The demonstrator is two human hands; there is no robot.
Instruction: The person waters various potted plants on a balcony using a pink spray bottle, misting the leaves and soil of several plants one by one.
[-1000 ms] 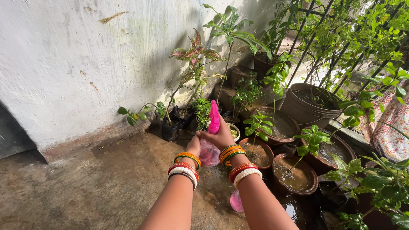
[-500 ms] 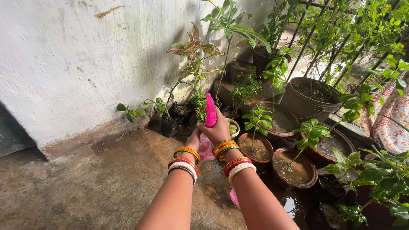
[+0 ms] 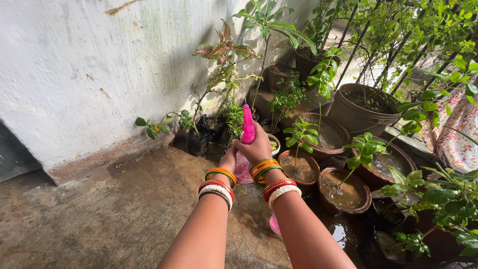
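We hold a pink spray bottle (image 3: 245, 149) with both hands, in front of a group of potted plants along the white wall (image 3: 74, 74). Our right hand (image 3: 256, 148) is wrapped around the neck of the bottle, just under the pink nozzle, and the fingers are closed on it. Our left hand (image 3: 228, 160) supports the clear lower part of the bottle from the side; it touches the bottle, but we cannot tell how firmly it closes.

Compared with one second ago, the bottle is a little higher and more to the left in the view, and the nozzle now stands almost upright, pointing toward the small plant in the black bag (image 3: 199, 142) and the leafy green plant (image 3: 234, 119) behind it. The grip of both hands looks the same as before; only the aim shifts slightly. So we judge that the spraying goes on at this corner of the plants.

The nearest clay pots (image 3: 298, 172) on the right already hold wet, muddy soil, and the concrete floor (image 3: 99, 219) around them is dark with water. A second pink object (image 3: 274, 224) lies low, partly hidden by the right forearm.
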